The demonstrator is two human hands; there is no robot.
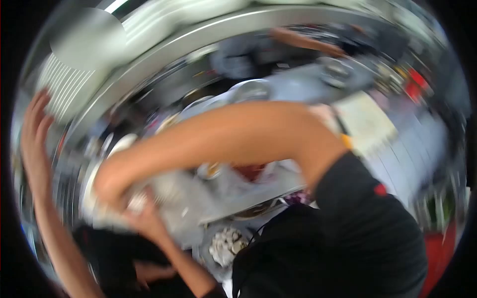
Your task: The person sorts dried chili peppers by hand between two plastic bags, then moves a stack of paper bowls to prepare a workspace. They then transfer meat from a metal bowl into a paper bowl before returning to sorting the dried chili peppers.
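My right arm reaches across the view from the black sleeve at the right, and my right hand bends down at the left, with its fingers hidden and blurred. My left hand comes up from below and meets it, its fingers curled around a small pale thing too blurred to name. Both hands are over a whitish, partly see-through sheet or bag. A pale rounded edge shows just left of my right hand.
Another person's raised hand is at the far left, near stacked white plates. A white cutting board with a dark-bladed knife lies right of my arm. Below is a container of whitish pieces; a metal bowl stands behind.
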